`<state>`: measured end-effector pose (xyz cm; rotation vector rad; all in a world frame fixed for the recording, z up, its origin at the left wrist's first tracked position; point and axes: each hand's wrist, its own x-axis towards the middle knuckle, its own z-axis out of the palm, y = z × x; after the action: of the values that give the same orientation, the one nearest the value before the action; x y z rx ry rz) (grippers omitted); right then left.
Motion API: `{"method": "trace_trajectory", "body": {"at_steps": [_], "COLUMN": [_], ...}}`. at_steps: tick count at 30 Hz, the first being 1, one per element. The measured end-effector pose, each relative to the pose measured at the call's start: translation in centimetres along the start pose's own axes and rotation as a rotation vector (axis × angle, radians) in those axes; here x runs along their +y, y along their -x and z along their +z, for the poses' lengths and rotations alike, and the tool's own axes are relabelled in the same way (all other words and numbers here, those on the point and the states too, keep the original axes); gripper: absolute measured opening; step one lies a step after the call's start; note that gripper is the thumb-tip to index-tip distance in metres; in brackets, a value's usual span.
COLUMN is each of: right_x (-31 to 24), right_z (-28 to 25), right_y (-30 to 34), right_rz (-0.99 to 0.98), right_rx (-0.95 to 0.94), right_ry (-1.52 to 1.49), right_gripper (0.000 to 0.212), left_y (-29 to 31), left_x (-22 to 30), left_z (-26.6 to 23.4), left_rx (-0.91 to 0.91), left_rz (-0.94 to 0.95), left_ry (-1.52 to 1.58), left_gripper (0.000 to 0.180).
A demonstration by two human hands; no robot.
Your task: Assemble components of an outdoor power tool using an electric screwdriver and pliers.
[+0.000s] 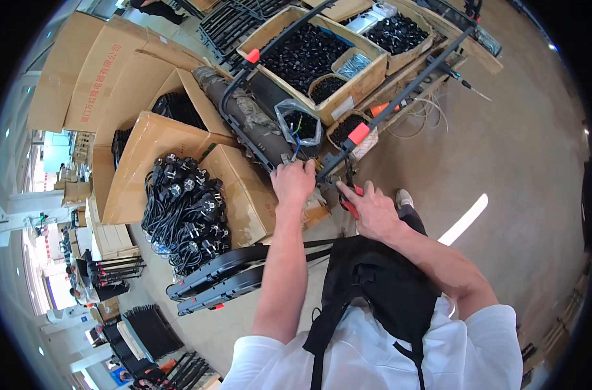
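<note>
Wires (296, 148), blue and green, hang from clear bag (300, 122) at the black frame's (335, 162) edge. Left hand (294, 181) pinches them closed-fisted; right hand (368, 209) grips red-handled cutters (350, 198) just beside. Risk: blade nicks left fingers, or tugging spills bag.

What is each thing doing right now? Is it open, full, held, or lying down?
Left hand: closed on the black metal frame by thin coloured wires.
Right hand: gripping a red-handled tool.
Brown cardboard box of black power cords: open, heaped full.
Clear plastic bag: open, dark bits inside.
Big cardboard box of small black parts: open, nearly full.
Black folded frames: lying on the floor.
</note>
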<state>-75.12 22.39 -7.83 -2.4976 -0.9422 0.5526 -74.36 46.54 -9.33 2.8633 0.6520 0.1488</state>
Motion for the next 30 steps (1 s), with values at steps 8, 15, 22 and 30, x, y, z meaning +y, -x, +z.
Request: {"method": "trace_trajectory", "body": {"at_steps": [8, 15, 22, 30], "right_x": [-1.5, -4.8, -1.6, 8.5], "right_z": [2.1, 4.0, 2.2, 7.4], "right_y": [0.1, -0.8, -0.9, -2.8], "right_rz": [0.063, 0.098, 0.09, 0.153], "right_rx": [0.132, 0.178, 0.081, -0.292], "right_ry": [0.106, 0.343, 0.002, -1.142], "right_gripper": [0.088, 0.078, 0.083, 0.086], "left_y": [-0.8, -0.8, -0.9, -0.8], "left_x": [0.0, 0.0, -0.4, 1.0], "left_z": [3.3, 5.0, 4.7, 5.3], "left_rx": [-0.242, -0.059, -0.04, -0.042], "left_rz": [0.04, -0.046, -0.079, -0.089], "left_ry": [0.124, 0.128, 0.178, 0.189], "left_gripper": [0.042, 0.044, 0.045, 0.042]}}
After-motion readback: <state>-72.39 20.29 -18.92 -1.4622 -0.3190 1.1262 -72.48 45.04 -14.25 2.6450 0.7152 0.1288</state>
